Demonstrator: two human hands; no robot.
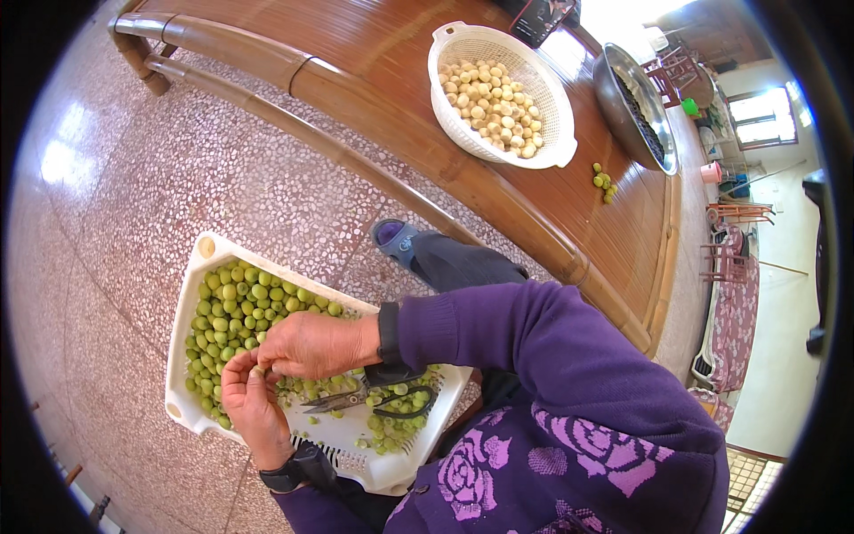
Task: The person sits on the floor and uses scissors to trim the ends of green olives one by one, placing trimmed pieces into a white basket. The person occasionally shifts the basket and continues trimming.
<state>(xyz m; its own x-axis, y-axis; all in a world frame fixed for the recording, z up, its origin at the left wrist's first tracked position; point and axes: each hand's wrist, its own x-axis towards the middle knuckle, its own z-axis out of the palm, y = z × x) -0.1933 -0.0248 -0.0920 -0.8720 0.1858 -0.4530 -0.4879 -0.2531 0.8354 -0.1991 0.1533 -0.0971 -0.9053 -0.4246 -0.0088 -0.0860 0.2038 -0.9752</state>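
Observation:
My left hand and my right hand meet over a white plastic crate. Between their fingertips they pinch a small pale-green lotus seed, mostly covered by the fingers. Whole green lotus seeds fill the crate's far end, just beyond my hands. Closer to my body lie opened green husks. Black-handled scissors rest on the husks below my right wrist, their blades pointing towards my left hand.
A bamboo table bears a white colander of cream peeled seeds, a metal bowl with dark contents, several loose green seeds and a phone. My slippered foot is on the speckled floor.

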